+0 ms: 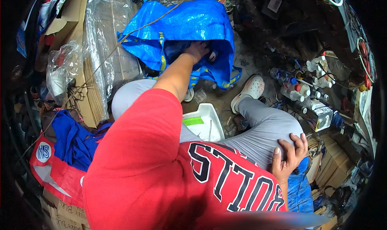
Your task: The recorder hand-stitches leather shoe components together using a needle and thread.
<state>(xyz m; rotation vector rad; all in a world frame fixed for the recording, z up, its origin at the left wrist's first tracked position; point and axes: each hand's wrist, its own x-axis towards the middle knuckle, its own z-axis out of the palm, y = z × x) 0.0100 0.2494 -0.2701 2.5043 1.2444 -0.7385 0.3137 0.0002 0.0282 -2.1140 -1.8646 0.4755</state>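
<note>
A large blue woven plastic bag [189, 20] with yellow-marked straps lies on its side in front of me, its mouth facing me. My left hand [197, 50] reaches into that mouth. Shadow hides most of its fingers, so I cannot see what they hold. Just right of them inside the bag is a small dark thing with a pale end [213, 56], its kind unclear. My right hand [288, 154] rests on my right knee in grey trousers, fingers spread and holding nothing. Between my legs stands a white plastic tub [217, 123] with a green patch inside.
Several plastic bottles [296, 95] lie on the floor at the right, beside a small box [323, 118]. Flattened cardboard [334, 161] is stacked at lower right. Clear-plastic-wrapped cardboard [109, 44] stands at the left. A thin cord [137, 34] crosses over the bag. Blue cloth [74, 137] lies lower left.
</note>
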